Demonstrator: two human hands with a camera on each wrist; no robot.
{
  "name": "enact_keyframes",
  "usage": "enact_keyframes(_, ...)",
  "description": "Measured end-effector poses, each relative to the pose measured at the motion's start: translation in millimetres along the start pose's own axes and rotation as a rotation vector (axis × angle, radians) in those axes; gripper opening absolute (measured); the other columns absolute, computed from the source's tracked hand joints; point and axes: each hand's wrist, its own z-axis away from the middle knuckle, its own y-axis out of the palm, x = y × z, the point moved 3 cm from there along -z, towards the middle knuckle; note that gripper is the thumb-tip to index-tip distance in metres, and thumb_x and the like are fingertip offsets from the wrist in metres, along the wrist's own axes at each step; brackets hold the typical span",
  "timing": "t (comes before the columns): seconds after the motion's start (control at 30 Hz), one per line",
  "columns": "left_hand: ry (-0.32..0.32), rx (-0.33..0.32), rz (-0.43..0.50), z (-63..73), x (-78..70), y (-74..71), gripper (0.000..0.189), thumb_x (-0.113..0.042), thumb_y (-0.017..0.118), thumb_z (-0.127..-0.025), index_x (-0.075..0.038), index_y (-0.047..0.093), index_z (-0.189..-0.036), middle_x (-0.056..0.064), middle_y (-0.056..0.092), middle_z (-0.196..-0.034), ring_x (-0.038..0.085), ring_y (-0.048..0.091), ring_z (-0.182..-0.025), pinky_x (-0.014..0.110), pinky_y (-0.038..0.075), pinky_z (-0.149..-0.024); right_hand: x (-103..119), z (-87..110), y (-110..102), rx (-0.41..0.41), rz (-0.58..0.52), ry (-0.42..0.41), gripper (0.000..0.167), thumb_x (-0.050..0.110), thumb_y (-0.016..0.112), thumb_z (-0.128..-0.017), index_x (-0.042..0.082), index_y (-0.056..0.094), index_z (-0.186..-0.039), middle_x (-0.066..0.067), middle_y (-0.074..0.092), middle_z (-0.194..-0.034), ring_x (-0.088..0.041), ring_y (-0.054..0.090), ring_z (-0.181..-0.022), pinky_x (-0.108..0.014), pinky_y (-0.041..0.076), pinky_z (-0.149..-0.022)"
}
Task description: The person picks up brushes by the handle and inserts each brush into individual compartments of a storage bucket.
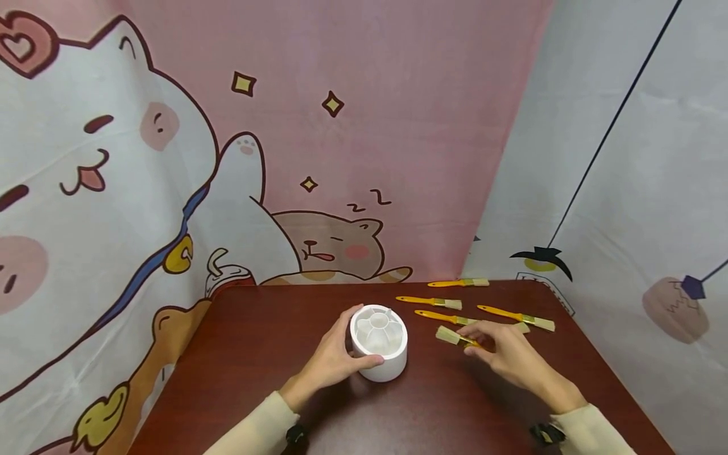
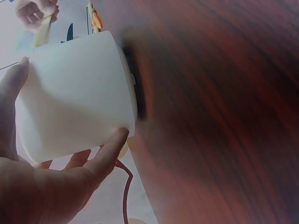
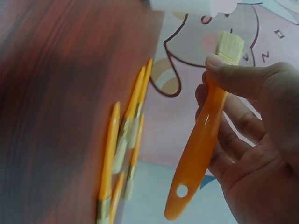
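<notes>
My left hand grips a round white brush holder with divided compartments, standing upright on the table. Its thumb lies on the near side, with the fingers around the left and back. In the left wrist view the holder's smooth wall fills the space between thumb and fingers. To the right, my right hand pinches a paintbrush above the table, its pale bristles pointing left at the holder. The right wrist view shows the thumb near the metal collar of its orange handle. No brush is visible in the holder.
Several more yellow-handled paintbrushes lie on the dark red-brown table, behind and beside my right hand, including one brush near the holder and another farther right. A cartoon-printed cloth hangs behind the table.
</notes>
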Motion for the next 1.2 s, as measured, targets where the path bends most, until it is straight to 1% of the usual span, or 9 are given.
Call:
enact_keyframes(0.13,0.008,0.004,0.001,-2.3,-0.7,-1.4,0.121,-0.050,0.108,-0.081,-0.030,0.040,-0.178,0.003,0.063,-0.167,0.025,0.066,-0.146,0.057,0.052,-0.123,12,-6.0,-2,-0.045,0.009,-0.039,0.038,0.011,0.099,-0.092,0.032,0.084,-0.121,0.020,0.083,-0.111,0.003,0.074,-0.096,-0.030,0.064,-0.079)
enact_keyframes(0.27,0.010,0.010,-0.003,-3.4,-1.3,-1.5,0.121,-0.049,0.108,-0.081,-0.029,0.040,-0.178,0.003,0.063,-0.166,0.025,0.066,-0.146,0.057,0.053,-0.123,25,-10.8,-3,-0.077,0.008,-0.082,0.036,0.012,0.101,-0.091,0.031,0.083,-0.116,0.021,0.083,-0.107,0.002,0.076,-0.096,-0.035,0.067,-0.082)
enact_keyframes(0.43,0.015,0.021,-0.018,-3.8,-2.7,-0.1,0.120,-0.049,0.108,-0.082,-0.027,0.040,-0.179,0.005,0.063,-0.166,0.027,0.066,-0.147,0.057,0.052,-0.124,41,-15.2,-4,-0.104,-0.014,-0.121,0.039,0.009,0.103,-0.087,0.031,0.081,-0.111,0.020,0.081,-0.103,-0.002,0.075,-0.092,-0.031,0.066,-0.081)
enact_keyframes(0.63,0.009,0.023,-0.020,-0.1,-2.0,1.6,0.120,-0.048,0.108,-0.082,-0.025,0.040,-0.178,0.005,0.063,-0.166,0.026,0.066,-0.147,0.057,0.053,-0.123,57,-21.6,-3,-0.131,-0.087,-0.168,0.040,0.006,0.102,-0.087,0.030,0.080,-0.111,0.019,0.081,-0.104,0.000,0.076,-0.091,-0.033,0.069,-0.081)
enact_keyframes(0.7,0.003,0.025,-0.019,1.2,-1.4,2.3,0.120,-0.049,0.108,-0.082,-0.026,0.040,-0.178,0.005,0.063,-0.166,0.025,0.066,-0.147,0.056,0.053,-0.123,61,-23.3,-2,-0.137,-0.121,-0.178,0.040,0.006,0.102,-0.088,0.029,0.080,-0.112,0.018,0.082,-0.104,0.002,0.076,-0.091,-0.031,0.069,-0.080)
enact_keyframes(0.83,0.007,0.024,-0.026,2.7,-1.2,3.8,0.120,-0.050,0.107,-0.083,-0.026,0.040,-0.179,0.004,0.063,-0.167,0.026,0.066,-0.147,0.056,0.053,-0.123,68,-26.1,0,-0.158,-0.174,-0.198,0.038,0.006,0.101,-0.089,0.028,0.081,-0.113,0.017,0.083,-0.103,0.001,0.076,-0.089,-0.026,0.067,-0.078)
enact_keyframes(0.93,0.005,0.027,-0.029,4.0,-0.7,4.4,0.119,-0.050,0.107,-0.083,-0.026,0.040,-0.179,0.005,0.063,-0.166,0.026,0.066,-0.147,0.056,0.053,-0.123,73,-28.2,2,-0.173,-0.187,-0.205,0.039,0.006,0.101,-0.089,0.029,0.081,-0.113,0.017,0.082,-0.101,0.001,0.075,-0.087,-0.023,0.065,-0.075)
enact_keyframes(1.07,-0.010,0.031,-0.022,5.3,-0.5,2.5,0.120,-0.048,0.108,-0.082,-0.025,0.040,-0.178,0.005,0.064,-0.164,0.026,0.067,-0.145,0.056,0.054,-0.122,80,-32.7,3,-0.170,-0.196,-0.208,0.038,0.008,0.101,-0.089,0.030,0.083,-0.114,0.017,0.083,-0.102,0.001,0.074,-0.087,-0.023,0.063,-0.073)
enact_keyframes(1.2,0.004,0.028,-0.019,1.2,-3.3,-1.8,0.119,-0.047,0.107,-0.082,-0.024,0.040,-0.178,0.007,0.064,-0.165,0.028,0.067,-0.146,0.058,0.054,-0.122,85,-40.1,0,-0.183,-0.196,-0.222,0.038,0.007,0.100,-0.089,0.030,0.083,-0.114,0.016,0.084,-0.104,0.000,0.074,-0.088,-0.022,0.061,-0.073)
